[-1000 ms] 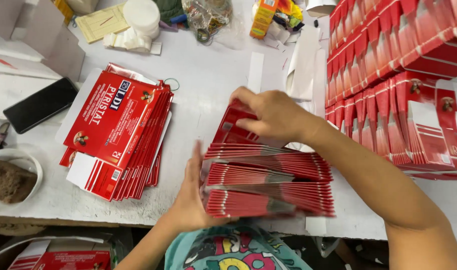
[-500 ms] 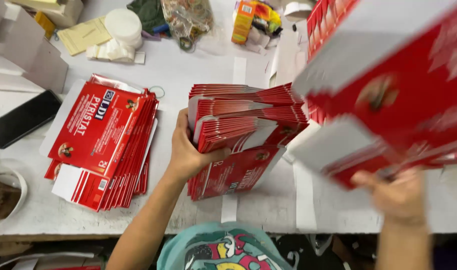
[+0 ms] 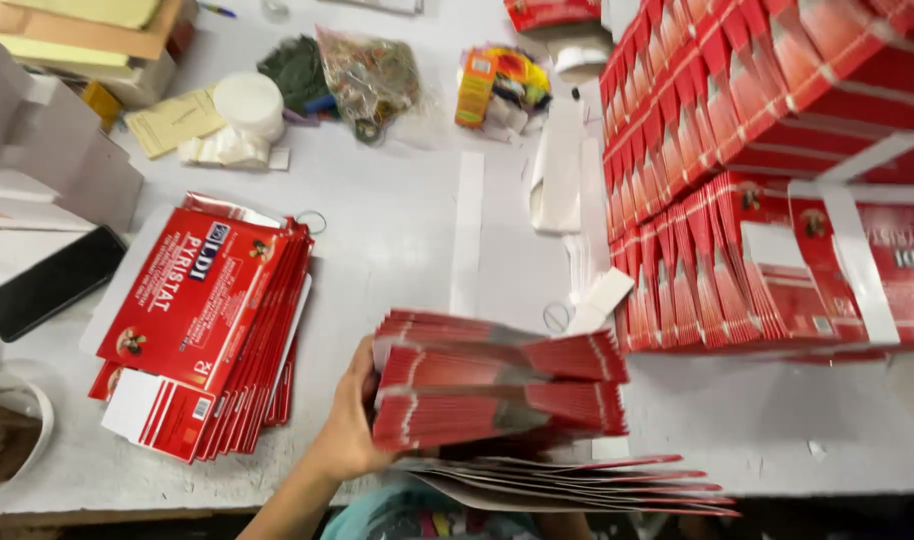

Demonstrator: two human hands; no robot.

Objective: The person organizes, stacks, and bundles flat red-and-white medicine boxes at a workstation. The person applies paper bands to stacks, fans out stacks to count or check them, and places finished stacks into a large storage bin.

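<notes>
One hand (image 3: 349, 425); one phone (image 3: 49, 282); one white jar (image 3: 248, 103); one bowl (image 3: 17, 398).

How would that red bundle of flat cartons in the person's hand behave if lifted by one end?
The bundle of flat red cartons would probably sag or fan out, since its layers already splay where the left hand grips only one end. The glossy-looking faces suggest that sheets may slide apart. It probably feels fairly heavy for thin card, given how many layers are stacked.
</notes>
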